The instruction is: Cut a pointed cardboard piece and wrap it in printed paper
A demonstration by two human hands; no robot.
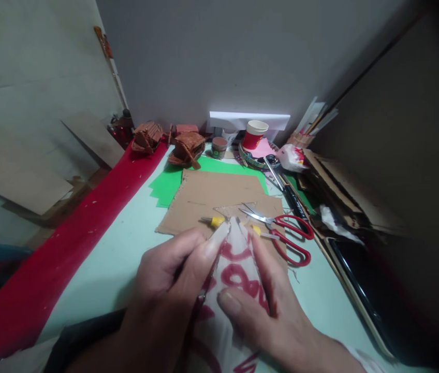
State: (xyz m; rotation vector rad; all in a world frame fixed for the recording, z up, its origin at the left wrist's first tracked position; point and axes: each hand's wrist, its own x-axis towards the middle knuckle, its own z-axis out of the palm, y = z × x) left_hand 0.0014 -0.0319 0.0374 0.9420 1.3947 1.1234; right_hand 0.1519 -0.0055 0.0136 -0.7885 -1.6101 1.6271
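Note:
My left hand [173, 274] pinches the left edge of a whitish strip with red lettering [238, 259], near its narrow top end. My right hand [266, 300] grips the same strip from the right, with its thumb flat on the lettered face. Beside my left fingers is a thin dark item with a shiny end [201, 297], whose kind I cannot make out. Just behind the strip lies a yellow-nosed tool [216, 221], perhaps a glue gun, mostly hidden. Red-handled scissors [293, 235] lie to its right, partly on a brown cardboard sheet [219, 191].
Green paper [211, 165] lies beneath the cardboard. Behind stand small brown model huts [188, 147], a paint jar [218, 147] and a red cup [255, 135]. A black-handled cutter [293, 199], stacked cardboard [347, 191] and a black glossy slab [363, 290] line the right. Red cloth [83, 223] runs along the left.

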